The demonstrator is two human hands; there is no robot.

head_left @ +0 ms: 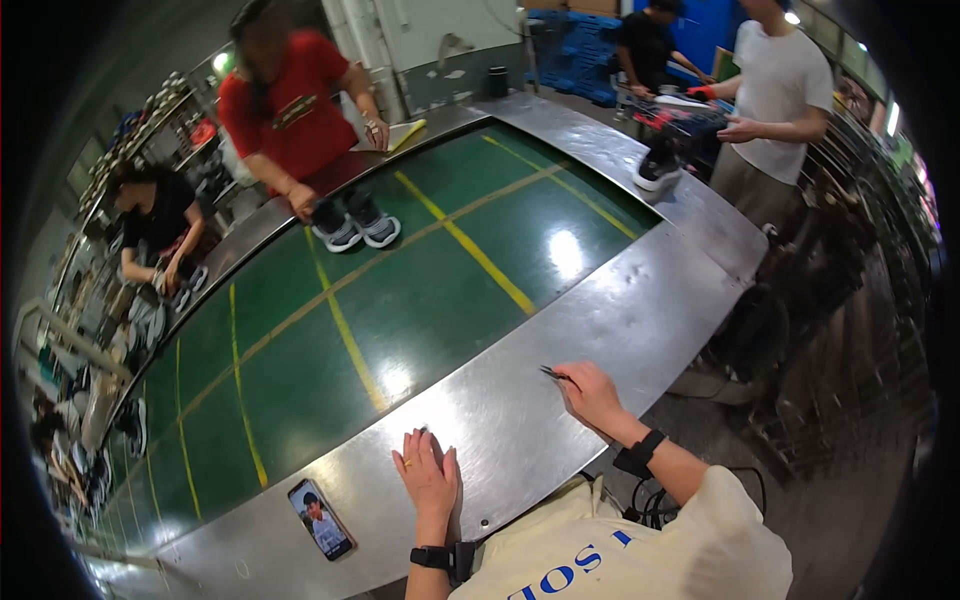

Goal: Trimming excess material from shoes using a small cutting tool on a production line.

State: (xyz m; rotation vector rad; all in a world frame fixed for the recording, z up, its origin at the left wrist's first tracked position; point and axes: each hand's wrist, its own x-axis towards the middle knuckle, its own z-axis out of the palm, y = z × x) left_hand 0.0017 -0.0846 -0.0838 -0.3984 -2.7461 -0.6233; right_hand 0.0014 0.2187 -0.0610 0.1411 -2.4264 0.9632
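Note:
My left hand (428, 480) lies on the metal table edge (510, 430) with its fingers stretched out. A tiny dark spot shows at its fingertips, too small to name. To the right, my right hand (592, 393) rests on the same metal surface, closed around a small dark pointed tool (551, 372). The tool's tip sticks out to the left; its exact kind is hidden by the fingers. Left of my left hand lies a phone (322, 520) with its lit screen up, showing a person.
Beyond the metal edge runs a green conveyor belt (440, 290) with yellow lines. A pair of grey-black sneakers (358, 222) stands there, touched by a person in red (295, 110). Another black-and-white sneaker (657, 168) is at the far right, near a person in white (780, 85).

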